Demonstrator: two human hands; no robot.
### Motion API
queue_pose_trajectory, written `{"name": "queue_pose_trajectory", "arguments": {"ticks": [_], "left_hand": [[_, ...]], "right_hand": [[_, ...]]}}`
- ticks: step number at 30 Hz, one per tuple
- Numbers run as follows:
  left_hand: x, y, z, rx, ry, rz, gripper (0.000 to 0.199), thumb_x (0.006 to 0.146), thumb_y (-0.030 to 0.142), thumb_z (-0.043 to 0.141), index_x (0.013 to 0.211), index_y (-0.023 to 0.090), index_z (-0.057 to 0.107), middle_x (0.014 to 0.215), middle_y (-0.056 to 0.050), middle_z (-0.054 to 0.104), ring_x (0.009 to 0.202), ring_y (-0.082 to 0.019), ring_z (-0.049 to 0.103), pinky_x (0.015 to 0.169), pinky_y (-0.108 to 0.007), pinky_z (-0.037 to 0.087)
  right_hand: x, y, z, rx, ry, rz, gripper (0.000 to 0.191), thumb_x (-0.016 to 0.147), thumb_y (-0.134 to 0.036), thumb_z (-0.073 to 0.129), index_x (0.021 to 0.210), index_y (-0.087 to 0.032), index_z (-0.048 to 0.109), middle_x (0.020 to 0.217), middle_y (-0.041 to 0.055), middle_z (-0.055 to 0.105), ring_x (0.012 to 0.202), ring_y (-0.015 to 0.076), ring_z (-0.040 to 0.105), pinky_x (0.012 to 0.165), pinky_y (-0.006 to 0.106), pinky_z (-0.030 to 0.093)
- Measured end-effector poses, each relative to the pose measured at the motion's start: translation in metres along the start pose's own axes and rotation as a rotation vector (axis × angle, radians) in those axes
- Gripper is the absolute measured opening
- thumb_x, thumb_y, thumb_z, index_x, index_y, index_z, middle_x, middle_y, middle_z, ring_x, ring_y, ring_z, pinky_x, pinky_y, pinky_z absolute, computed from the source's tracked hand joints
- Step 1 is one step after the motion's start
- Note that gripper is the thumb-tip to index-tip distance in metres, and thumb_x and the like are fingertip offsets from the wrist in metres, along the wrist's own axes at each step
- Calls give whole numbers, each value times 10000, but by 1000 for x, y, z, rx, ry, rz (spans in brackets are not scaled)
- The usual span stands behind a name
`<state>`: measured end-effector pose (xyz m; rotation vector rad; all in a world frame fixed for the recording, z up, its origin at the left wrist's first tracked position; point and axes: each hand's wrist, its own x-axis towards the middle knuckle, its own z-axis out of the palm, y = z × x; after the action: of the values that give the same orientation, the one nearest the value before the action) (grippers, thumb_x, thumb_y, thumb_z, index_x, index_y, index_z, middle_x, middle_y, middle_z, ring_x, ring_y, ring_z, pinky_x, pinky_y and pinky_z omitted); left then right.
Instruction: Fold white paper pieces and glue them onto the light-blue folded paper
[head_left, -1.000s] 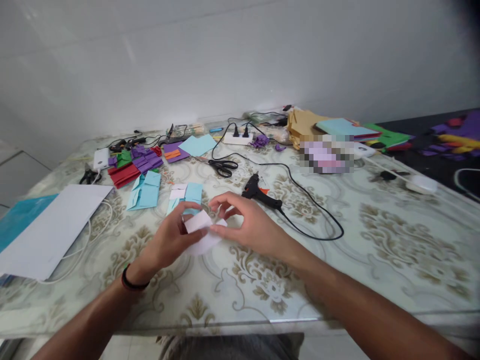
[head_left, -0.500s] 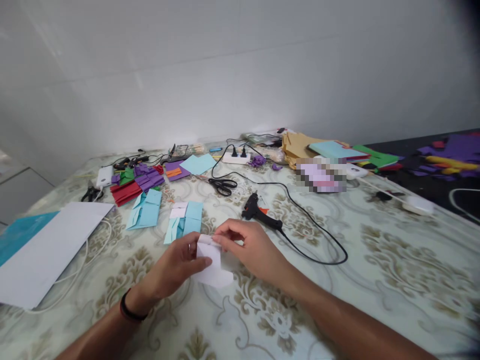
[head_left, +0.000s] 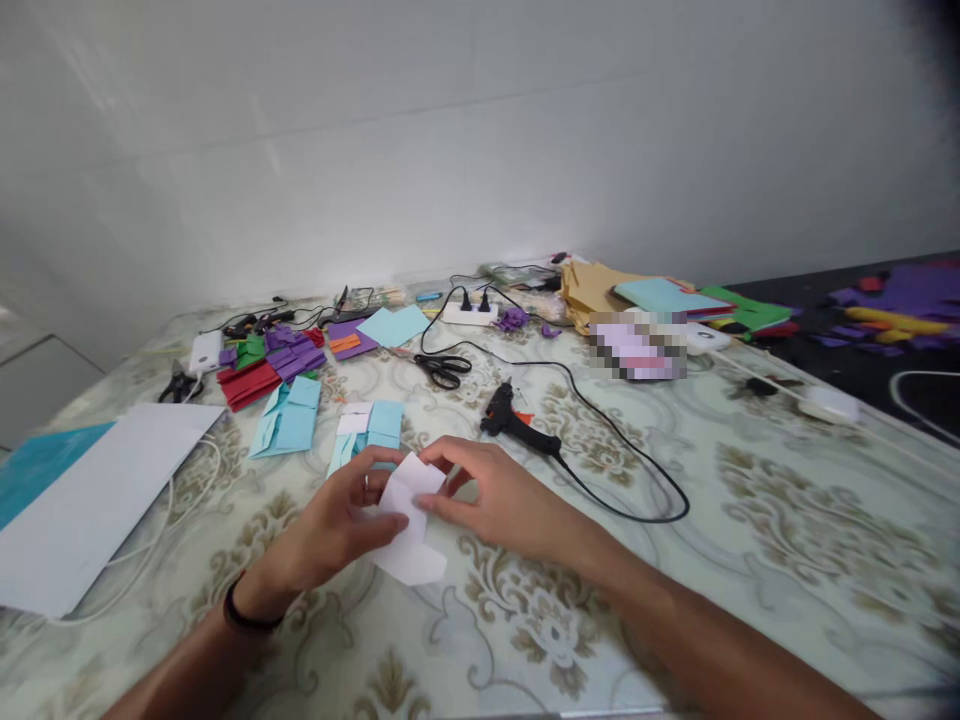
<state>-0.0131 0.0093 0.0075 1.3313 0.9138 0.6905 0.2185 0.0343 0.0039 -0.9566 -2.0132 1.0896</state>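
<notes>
A small folded white paper [head_left: 409,500] is held up between both hands near the middle. My left hand [head_left: 341,520] pinches its left side, thumb in front and fingers behind. On the right edge, my right hand [head_left: 480,490] grips the paper between thumb and fingers. The lower part of the paper spreads out below my left thumb. Just behind lies a light blue folded piece with a white strip [head_left: 384,420], partly hidden by my left hand. Another light blue folded piece [head_left: 289,420] rests to its left. A black glue gun [head_left: 517,420] lies beyond my right hand.
Black scissors [head_left: 442,370] and a white power strip [head_left: 471,314] lie farther back. Large white sheets [head_left: 105,500] cover the left side over a blue sheet [head_left: 52,460]. The glue gun's black cable [head_left: 645,450] loops to the right. Coloured papers sit at the back.
The white paper has opened out at its top and tilted to the right. My left fingers have shifted behind it, and my right thumb has moved slightly down and left.
</notes>
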Motion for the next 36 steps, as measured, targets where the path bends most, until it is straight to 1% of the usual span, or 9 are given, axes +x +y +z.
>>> {"name": "queue_pose_trajectory", "arguments": {"ticks": [5,8,12,16,20,25,31,33,36], "left_hand": [[-3,6,-3,102,6,20,506,903,298,766,1337,221,518,995,-67,726,868,-207,687,678,-264,540],[-3,9,-3,70,31,-2,555,887,319,785,1355,230,500,981,-56,734,786,-180,683,627,-242,520],[2,10,-1,-45,209,11,765,750,270,895,1378,231,459,807,30,698,631,-119,622,568,-202,475],[8,3,1,-90,314,38,807,698,258,918,1369,206,475,707,61,644,600,-115,603,556,-199,465],[8,-1,3,-23,327,64,746,730,292,892,1350,208,487,754,42,656,605,-126,608,546,-216,479],[6,1,8,59,353,152,630,776,307,859,1275,235,482,798,30,672,618,-139,635,539,-221,501],[7,-5,14,191,497,366,323,845,295,805,1009,242,532,718,62,572,489,-73,454,417,-170,322],[6,-7,13,302,502,389,205,873,290,770,983,224,610,793,30,621,491,-63,414,416,-181,296],[3,-9,11,448,451,344,111,921,305,713,993,220,725,876,-1,693,488,-54,373,423,-188,279]], "right_hand": [[2,2,-2,-24,-72,73,144,841,-252,796,867,-205,662,924,-2,742,774,166,692,692,276,509],[2,0,-3,-9,-34,93,151,896,-294,735,820,-204,640,832,-1,729,742,173,677,658,279,483],[0,-1,-3,30,82,110,135,936,-320,662,874,-214,606,762,-2,720,700,180,675,649,291,490],[0,0,-1,111,115,91,100,919,-301,670,922,-213,623,789,-3,728,706,171,683,672,291,521],[0,2,2,146,102,96,185,847,-307,763,993,-209,705,900,13,742,727,162,669,659,275,538],[1,1,2,182,125,137,164,832,-312,785,950,-201,766,839,10,749,681,151,652,640,265,528],[-1,-5,4,309,173,133,143,822,-268,785,945,-196,784,788,1,745,603,128,676,572,228,504],[-1,-5,5,353,173,132,151,829,-283,781,950,-193,784,759,4,742,608,139,703,565,224,508],[0,-3,7,347,190,74,100,834,-259,769,901,-189,793,790,15,743,648,139,724,597,225,529]]}}
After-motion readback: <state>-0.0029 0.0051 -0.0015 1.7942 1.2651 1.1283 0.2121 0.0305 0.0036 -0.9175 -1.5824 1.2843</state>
